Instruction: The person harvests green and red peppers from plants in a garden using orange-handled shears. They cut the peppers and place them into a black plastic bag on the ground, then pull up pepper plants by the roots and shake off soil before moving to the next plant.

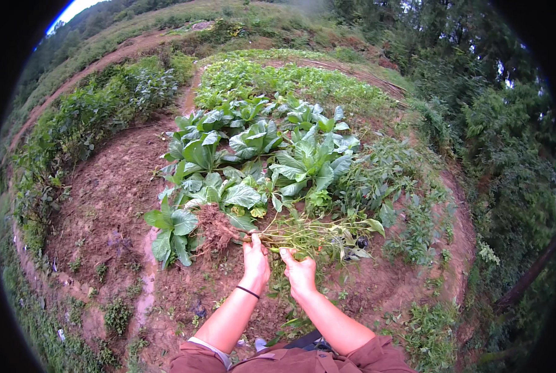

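Observation:
An uprooted leafy plant (306, 233) lies sideways across both hands, its soil-caked root ball (216, 229) at the left and its thin green branches spreading to the right. My left hand (255, 262) is closed around the woody stem just right of the roots; a dark band circles that wrist. My right hand (298, 270) pinches a green part of the plant, perhaps a pepper or a stem, just below the branches. Drooping, wilted leaves hang at the branch ends. Small red and dark spots show among them, too small to name.
Large leafy cabbage-like plants (254, 140) grow right beyond my hands. A narrow wet furrow (148, 275) runs at the left beside reddish bare soil (114, 186). Bushy plants (380, 168) stand on the right, with trees (502, 135) past the plot's edge. A shoe tip (260, 344) shows below.

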The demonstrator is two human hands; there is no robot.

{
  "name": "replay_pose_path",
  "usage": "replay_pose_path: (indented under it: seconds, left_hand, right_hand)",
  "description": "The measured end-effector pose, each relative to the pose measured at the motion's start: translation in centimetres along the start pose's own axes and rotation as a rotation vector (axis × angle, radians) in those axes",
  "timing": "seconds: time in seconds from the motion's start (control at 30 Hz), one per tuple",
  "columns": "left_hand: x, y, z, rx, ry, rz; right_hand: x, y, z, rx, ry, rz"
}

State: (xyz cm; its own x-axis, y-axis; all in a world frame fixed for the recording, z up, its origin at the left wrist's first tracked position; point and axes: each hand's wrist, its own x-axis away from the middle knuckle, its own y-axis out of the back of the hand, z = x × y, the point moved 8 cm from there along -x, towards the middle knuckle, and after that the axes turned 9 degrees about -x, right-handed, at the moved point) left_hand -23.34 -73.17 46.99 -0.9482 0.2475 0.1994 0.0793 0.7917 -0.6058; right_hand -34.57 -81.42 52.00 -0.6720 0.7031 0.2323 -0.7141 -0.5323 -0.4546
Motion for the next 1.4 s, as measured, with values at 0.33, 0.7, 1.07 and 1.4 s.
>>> replay_pose_path:
  seconds: [0.33, 0.7, 1.07, 1.4]
  left_hand:
    - [-0.7, 1.2, -3.6, -0.024, -0.054, -0.076]
    - [0.7, 0.9, -3.2, 0.041, -0.077, -0.083]
    - [-3.6, 4.7, -6.3, -0.093, -0.067, -0.265]
    - [-9.9, 10.4, -7.6, -0.142, 0.021, -0.404]
  right_hand:
    - [3.0, 0.8, 2.4, 1.104, 0.245, 0.284]
    - [1.4, -4.1, 0.2, -0.428, -0.357, 0.266]
    - [-0.9, 0.4, 2.2, -0.363, -0.538, 0.336]
    - [2.2, 5.9, 5.1, -0.171, -0.393, 0.454]
